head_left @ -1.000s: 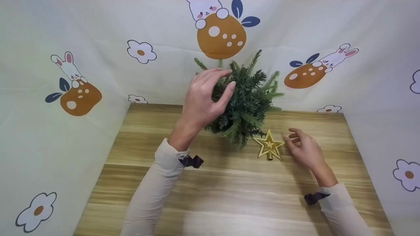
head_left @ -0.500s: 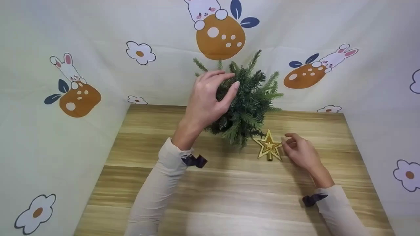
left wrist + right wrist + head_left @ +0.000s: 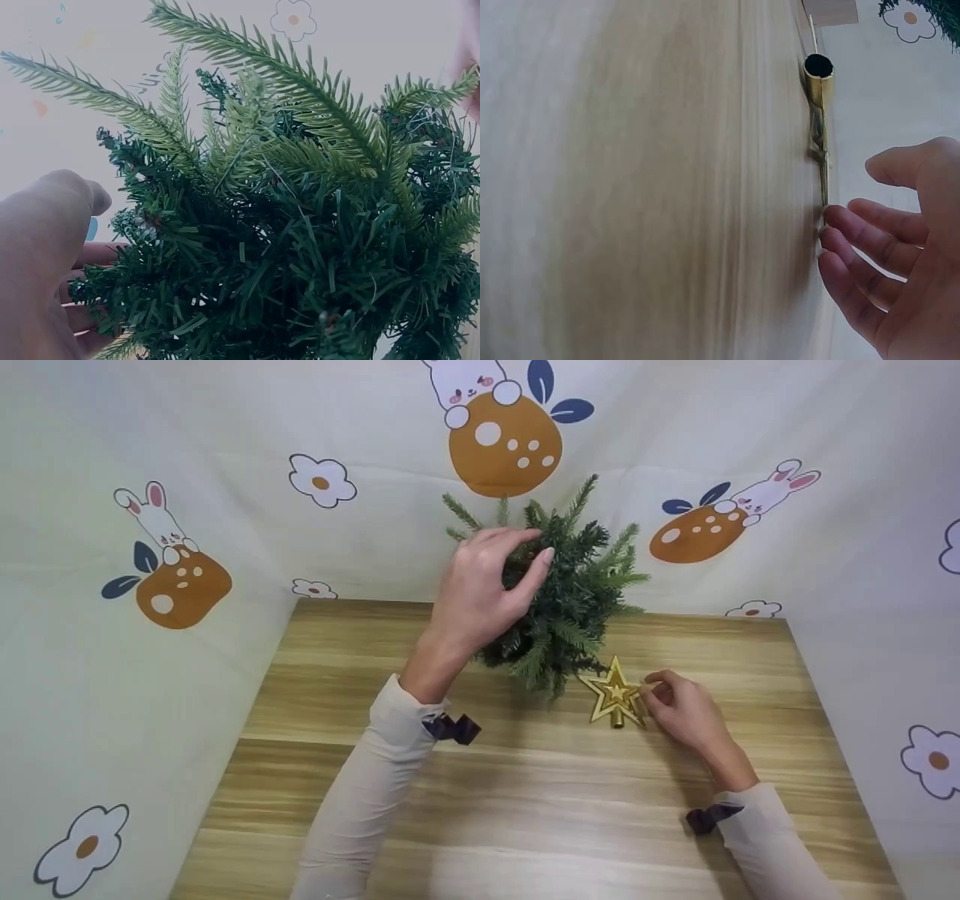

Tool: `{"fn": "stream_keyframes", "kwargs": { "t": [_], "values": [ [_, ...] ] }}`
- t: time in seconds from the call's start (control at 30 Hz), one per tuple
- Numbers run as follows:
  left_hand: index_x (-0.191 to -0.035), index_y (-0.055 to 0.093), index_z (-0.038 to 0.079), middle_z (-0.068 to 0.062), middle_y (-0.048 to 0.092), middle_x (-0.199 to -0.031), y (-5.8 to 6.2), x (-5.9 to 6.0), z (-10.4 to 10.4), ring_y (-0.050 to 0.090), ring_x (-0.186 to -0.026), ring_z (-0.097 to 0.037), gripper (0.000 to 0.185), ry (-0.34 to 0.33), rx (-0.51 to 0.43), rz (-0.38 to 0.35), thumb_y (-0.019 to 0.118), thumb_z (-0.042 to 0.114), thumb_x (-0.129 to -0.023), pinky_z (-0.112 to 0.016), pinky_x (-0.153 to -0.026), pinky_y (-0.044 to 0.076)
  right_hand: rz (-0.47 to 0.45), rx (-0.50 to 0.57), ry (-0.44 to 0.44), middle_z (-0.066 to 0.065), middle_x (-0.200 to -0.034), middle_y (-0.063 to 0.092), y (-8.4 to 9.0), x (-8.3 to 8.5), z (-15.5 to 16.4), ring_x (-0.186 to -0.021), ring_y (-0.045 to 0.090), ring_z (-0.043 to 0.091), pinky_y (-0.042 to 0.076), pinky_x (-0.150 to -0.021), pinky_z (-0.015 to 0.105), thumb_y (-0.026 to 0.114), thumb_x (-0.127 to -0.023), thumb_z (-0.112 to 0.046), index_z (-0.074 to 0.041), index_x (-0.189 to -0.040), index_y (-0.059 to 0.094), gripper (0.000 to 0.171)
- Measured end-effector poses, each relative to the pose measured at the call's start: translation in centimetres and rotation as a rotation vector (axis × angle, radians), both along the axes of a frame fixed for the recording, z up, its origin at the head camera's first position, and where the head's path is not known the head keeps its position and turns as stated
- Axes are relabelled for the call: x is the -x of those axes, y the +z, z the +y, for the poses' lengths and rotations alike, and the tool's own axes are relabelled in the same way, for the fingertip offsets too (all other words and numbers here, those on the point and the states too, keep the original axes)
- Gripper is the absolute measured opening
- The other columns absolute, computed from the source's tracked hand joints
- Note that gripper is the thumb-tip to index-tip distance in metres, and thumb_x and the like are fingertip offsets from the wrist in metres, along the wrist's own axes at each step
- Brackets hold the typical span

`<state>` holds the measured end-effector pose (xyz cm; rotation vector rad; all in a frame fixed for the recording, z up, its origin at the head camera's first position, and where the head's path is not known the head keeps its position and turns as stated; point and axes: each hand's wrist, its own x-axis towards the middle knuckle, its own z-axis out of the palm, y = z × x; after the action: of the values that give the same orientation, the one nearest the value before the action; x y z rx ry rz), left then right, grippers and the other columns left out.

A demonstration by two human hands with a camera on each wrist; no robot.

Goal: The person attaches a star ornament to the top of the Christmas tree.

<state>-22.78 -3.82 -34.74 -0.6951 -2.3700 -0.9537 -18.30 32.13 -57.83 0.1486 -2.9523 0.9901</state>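
Note:
A small artificial Christmas tree [image 3: 574, 577] with dark and lighter green sprigs stands at the back of the table. My left hand [image 3: 480, 577] is at its left side, fingers gently bent and thumb spread away from them. In the left wrist view, the thumb [image 3: 71, 191] is apart from the branches and the fingers reach partly behind them. Flat on the wood lies a gold star tree topper [image 3: 616, 690], its hollow socket [image 3: 819, 67] facing the front. My right hand [image 3: 686, 705] has its fingertips at the star's right point, the thumb held off in the right wrist view.
A wooden-topped table [image 3: 525, 810] spans the scene. Pale cloth [image 3: 375, 532] printed with rabbits, oranges and flowers encloses the back and both sides. The tree's lower front sprigs come close to the star's upper left point.
My left hand has shifted slightly right and lower along the tree. The right hand has moved left, bringing its fingertips to the star's right point. Star and tree stay in place.

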Motion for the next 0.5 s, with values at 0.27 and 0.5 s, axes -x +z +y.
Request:
{"fn": "stream_keyframes", "kwargs": {
  "t": [0.27,0.5],
  "values": [
    [-0.133,0.076,0.011,-0.005,0.079,-0.132,-0.5,0.1,0.1,0.072,-0.126,-0.025,0.045,0.03,0.086,0.02,0.062,0.046,-0.109,-0.047,-0.113,0.052,-0.033,-0.002,-0.017,0.007,-0.094,0.081,-0.2,-0.4,-1.0,-0.08,0.072,0.017,0.057,-0.076,0.039,0.074,-0.102,-0.024,-0.004,-0.116,0.075,0.025],
    [-0.126,0.079,0.013,-0.002,0.082,-0.123,-0.8,0.2,0.2,0.076,-0.118,-0.024,0.042,0.046,0.145,0.017,0.064,0.047,-0.108,-0.048,-0.116,0.049,-0.065,-0.022,-0.035,0.006,-0.091,0.082,-0.2,-0.6,-1.5,-0.08,0.076,0.018,0.06,-0.076,0.043,0.077,-0.1,-0.048,-0.006,-0.114,0.073,0.045]
  ]
}}
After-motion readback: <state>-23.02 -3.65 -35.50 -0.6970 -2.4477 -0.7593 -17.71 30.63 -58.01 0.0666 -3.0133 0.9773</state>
